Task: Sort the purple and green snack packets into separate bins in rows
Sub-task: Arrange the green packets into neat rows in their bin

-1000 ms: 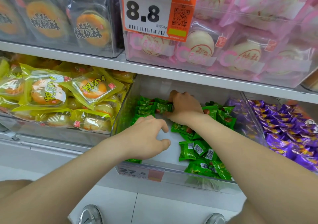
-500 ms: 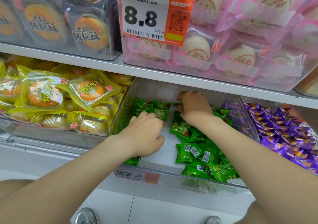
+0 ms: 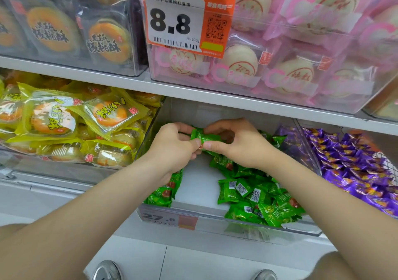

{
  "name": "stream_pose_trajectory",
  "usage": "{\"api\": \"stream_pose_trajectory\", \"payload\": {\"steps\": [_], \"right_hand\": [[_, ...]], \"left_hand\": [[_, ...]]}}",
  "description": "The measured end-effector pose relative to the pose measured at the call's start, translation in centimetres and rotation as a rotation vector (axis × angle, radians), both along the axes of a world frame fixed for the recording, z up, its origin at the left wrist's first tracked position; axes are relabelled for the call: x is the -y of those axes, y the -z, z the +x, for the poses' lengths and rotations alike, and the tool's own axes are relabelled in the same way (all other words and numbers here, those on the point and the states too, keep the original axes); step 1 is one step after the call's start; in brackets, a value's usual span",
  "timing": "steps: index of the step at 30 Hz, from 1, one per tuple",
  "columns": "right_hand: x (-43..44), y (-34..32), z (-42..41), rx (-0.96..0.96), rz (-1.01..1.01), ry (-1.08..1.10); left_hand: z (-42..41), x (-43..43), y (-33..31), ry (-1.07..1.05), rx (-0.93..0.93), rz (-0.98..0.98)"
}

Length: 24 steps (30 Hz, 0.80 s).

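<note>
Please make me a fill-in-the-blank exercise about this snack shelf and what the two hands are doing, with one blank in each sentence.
1. The left hand and the right hand pinch one ____ packet between them.
2. The right bin is full of ____ snack packets.
3. The big price tag on the upper shelf reads ____.
4. The left bin holds ____ cake packs.

Missing words: green; purple; 8.8; yellow.
</note>
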State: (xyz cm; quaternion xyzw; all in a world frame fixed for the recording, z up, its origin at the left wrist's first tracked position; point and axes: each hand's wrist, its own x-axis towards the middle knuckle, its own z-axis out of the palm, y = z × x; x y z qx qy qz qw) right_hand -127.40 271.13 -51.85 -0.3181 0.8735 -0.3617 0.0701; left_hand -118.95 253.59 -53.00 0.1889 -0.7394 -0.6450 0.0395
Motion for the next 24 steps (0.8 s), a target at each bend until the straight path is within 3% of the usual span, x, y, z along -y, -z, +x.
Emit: {"api": "stream_pose_trajectory", "payload": {"steps": [2,4,8,11,19,24], "right_hand": [[-0.4,0.3,-0.2,0.141,0.007,0.009],[-0.4,0.2,-0.6,0.154,0.066,0.070],[0.6,0.7,-1.8,-0.164,0.306,0.205],[1.9,1.6,-1.9,-0.190,0.336,0.155],[4.7,4.3,-2.8,-0.321,0.583,0.155],[4.8,4.6,-3.0,-0.347,0.546,0.106]], "left_hand": [[0.1,0.1,0.0,0.015,0.007,-0.057],[0.3,0.1,0.2,0.056,0.019,-0.232],[1.4,-0.1,0.3,0.340,0.102,-0.954],[2.3,-0.8,0.7,0.506,0.195,-1.237],[2.6,-0.6,0.9,0.568,0.229,-1.289],[2.5,-0.4,0.9,0.558,0.217,-1.290]]}}
